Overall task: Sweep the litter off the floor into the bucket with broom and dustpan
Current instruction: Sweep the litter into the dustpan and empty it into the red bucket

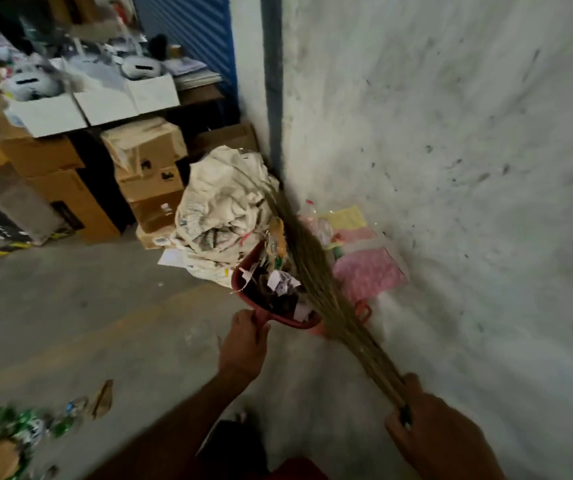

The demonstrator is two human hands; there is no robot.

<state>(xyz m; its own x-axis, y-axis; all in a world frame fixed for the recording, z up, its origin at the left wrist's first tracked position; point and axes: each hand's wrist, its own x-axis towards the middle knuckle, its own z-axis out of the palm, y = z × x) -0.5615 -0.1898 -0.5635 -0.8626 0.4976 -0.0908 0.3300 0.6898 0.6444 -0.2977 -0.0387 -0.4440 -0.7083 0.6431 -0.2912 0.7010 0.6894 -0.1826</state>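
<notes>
Ahead of left hand [243,344], gripping handle: red plastic dustpan [243,289], heaped with paper litter [283,284], over red bucket [364,311]. Right hand [427,427] clenched round straw broom [316,271]. Tip slowly; rake scraps down. More litter beside left forearm.

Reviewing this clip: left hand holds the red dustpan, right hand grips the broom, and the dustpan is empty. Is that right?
Not quite. The head view shows the red dustpan loaded with paper scraps and litter, not empty. The left hand does hold it, and the right hand grips the broom.
</notes>
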